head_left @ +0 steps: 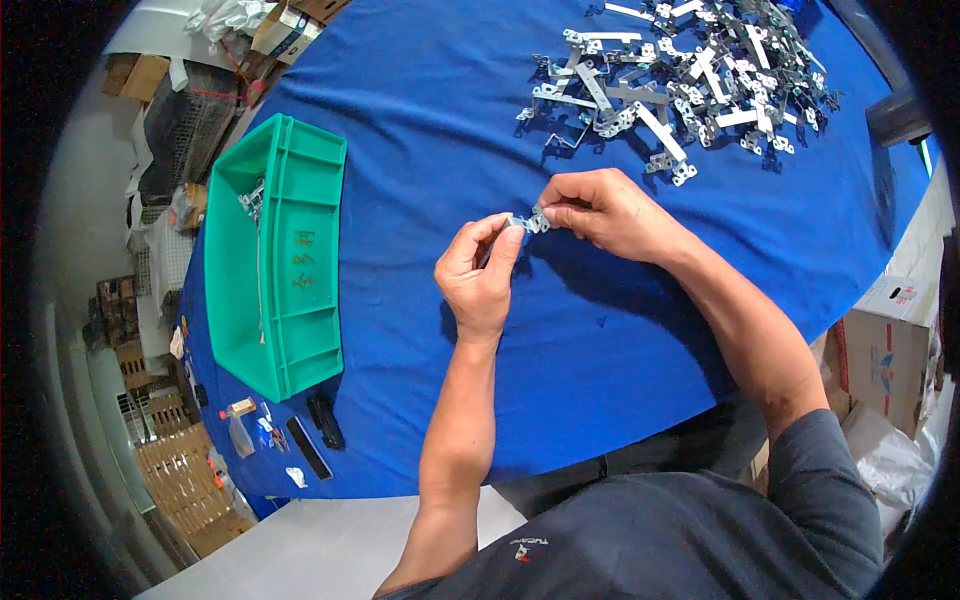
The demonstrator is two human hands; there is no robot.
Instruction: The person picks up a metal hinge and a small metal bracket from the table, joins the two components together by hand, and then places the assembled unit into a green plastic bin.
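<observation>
Above the blue cloth, a small silvery metal bracket [538, 221] is pinched between both my hands. My left hand [477, 265] grips its left end with thumb and forefinger. At its right end, the fingertips of my right hand [610, 212] close on a flat tab with holes. My fingers cover much of the bracket. Beyond my right hand lies a loose pile of similar metal brackets [660, 125], strips with holed tabs at their ends. To the left of my left hand stands a green plastic crate [312, 205] with a few metal pieces inside.
The blue cloth [400, 110] covers the table. Near its left front edge lie a black flat bar [309, 448], a dark object [325, 421] and a small clear bottle [240, 435]. A cardboard box [890, 340] stands off the right edge. Boxes and shelves line the left.
</observation>
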